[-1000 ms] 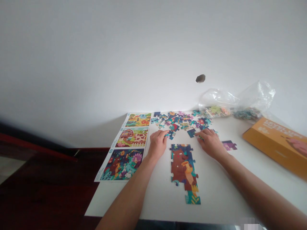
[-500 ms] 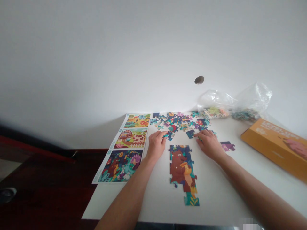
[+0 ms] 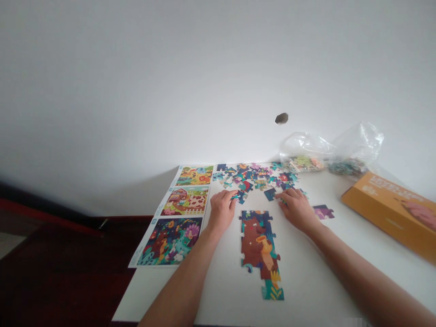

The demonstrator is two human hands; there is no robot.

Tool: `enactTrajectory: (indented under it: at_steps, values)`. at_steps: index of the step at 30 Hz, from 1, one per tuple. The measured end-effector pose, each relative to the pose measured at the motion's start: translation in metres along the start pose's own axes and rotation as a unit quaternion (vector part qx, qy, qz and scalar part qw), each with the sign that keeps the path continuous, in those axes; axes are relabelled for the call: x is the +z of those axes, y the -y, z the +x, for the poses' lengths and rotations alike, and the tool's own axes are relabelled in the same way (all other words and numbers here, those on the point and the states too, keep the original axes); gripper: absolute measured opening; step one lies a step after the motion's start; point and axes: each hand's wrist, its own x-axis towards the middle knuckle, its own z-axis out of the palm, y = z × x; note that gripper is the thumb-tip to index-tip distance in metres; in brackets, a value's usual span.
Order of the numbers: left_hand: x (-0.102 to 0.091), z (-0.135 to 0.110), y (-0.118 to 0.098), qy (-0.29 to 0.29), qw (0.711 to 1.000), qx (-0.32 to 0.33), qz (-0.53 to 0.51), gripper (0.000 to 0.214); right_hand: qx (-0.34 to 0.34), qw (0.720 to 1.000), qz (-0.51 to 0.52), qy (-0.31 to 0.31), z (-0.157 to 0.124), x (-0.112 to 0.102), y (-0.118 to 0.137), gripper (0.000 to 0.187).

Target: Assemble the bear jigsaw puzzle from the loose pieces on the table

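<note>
My left hand is closed, with a small teal jigsaw piece pinched at its fingertips, beside the loose pieces. My right hand rests low at the right of the pile. Its fingers are curled together over a jigsaw piece that they mostly hide, close to a dark blue piece. Between my forearms lies a joined puzzle section showing a brown bear with a honey pot. Loose jigsaw pieces are scattered beyond my hands, some overlapping.
A sheet with three printed pictures lies along the table's left side. Two joined purple pieces sit right of my right hand. Clear bags of pieces stand by the wall, and an orange puzzle box is at the right.
The view has tilted up slightly, so the table appears lower. Both hands stay in nearly the same places, and the joined bear section is unchanged.
</note>
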Motion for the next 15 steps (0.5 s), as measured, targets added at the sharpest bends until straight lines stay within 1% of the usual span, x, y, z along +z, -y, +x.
enactTrajectory:
  at_steps: [10,15]
  values:
    - [0.0014,-0.0010,0.0016,-0.005,0.998,-0.040,0.040,0.027,0.000,1.000,0.005,0.000,-0.0002,0.0013,-0.0004,0.028]
    - [-0.0003,0.0000,0.0005,-0.025,0.999,-0.024,0.021,0.024,0.009,1.000,0.002,0.005,0.0004,0.0009,0.0003,0.029]
